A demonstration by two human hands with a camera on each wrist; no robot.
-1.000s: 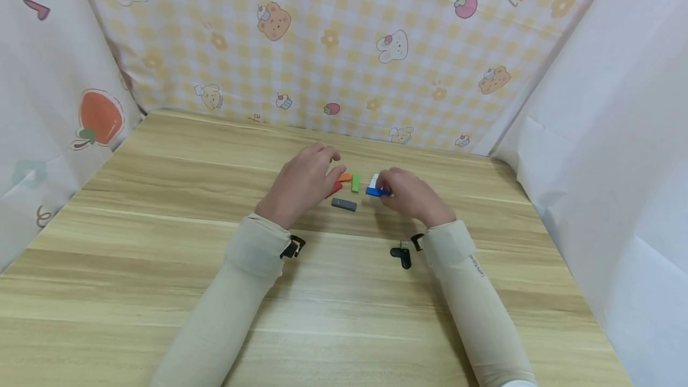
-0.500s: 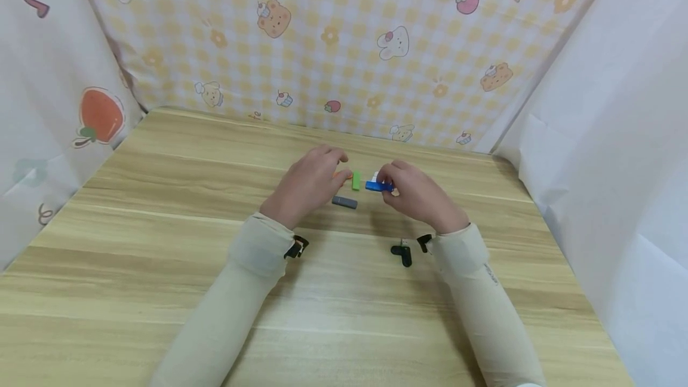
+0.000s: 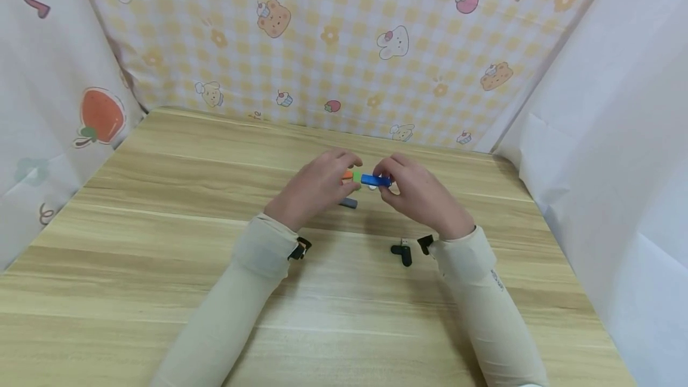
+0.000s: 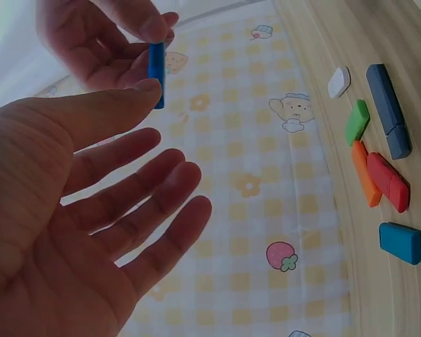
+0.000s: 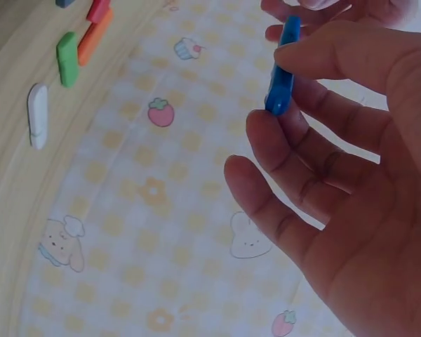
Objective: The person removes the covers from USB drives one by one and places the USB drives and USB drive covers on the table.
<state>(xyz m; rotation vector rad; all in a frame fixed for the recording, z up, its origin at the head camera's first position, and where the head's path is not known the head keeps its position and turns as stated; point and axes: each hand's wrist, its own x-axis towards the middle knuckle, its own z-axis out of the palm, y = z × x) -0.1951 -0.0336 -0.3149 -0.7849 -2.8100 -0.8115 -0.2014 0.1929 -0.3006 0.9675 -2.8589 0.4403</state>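
Between the thumb and fingers of my right hand [image 3: 421, 196], a blue USB stick [image 3: 368, 180] is pinched above the table. Its free end points left, toward my left hand [image 3: 317, 187]. In the left wrist view the left thumb tip overlaps the lower end of the blue stick [image 4: 156, 60], while the other left fingers are spread loosely. The right wrist view shows the right thumb lying over the blue stick [image 5: 281, 91]. Below the hands lie a green stick [image 4: 357, 121], an orange one [image 4: 366, 175], a red one [image 4: 388, 181] and a dark grey one [image 4: 389, 112].
A white stick [image 5: 38, 116] lies near the green one, and a teal block [image 4: 400, 242] lies beyond the red one. Nearer on the wooden table [image 3: 333, 327] is a black swivel USB stick [image 3: 405, 254] with its metal plug out. A patterned cloth [image 3: 333, 58] hangs behind.
My right hand has lifted the blue stick off the table and turned its free end leftward. The left hand has moved right toward it, now covering part of the grey stick in the head view.
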